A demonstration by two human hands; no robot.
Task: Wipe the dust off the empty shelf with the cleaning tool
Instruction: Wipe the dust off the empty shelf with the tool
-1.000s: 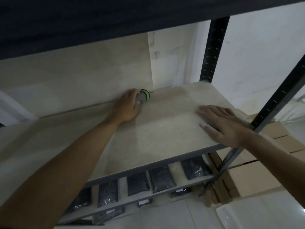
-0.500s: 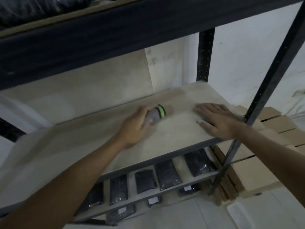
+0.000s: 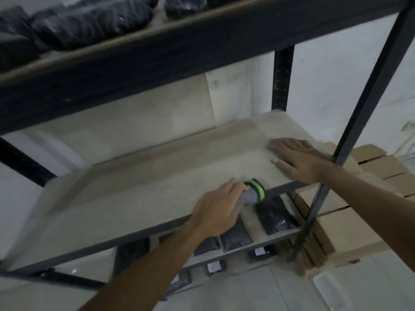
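The empty shelf point(image 3: 139, 189) is a pale dusty board in a dark metal rack. My left hand point(image 3: 216, 209) grips a grey cleaning tool with a green band point(image 3: 320, 194), which sits at the shelf's front edge, right of centre. The tool's working face is hidden under my hand. My right hand point(image 3: 298, 160) lies flat, fingers spread, on the shelf's right end beside the front upright.
A dark front upright point(image 3: 359, 113) crosses by my right wrist. The shelf above holds black bags point(image 3: 78, 25). Black packets point(image 3: 276, 214) lie on the shelf below. Cardboard boxes point(image 3: 370, 173) stack to the right of the rack. White floor lies underneath.
My left hand has drawn the tool from the back of the shelf to its front edge. My right hand has stayed flat on the right end. The camera has pulled back.
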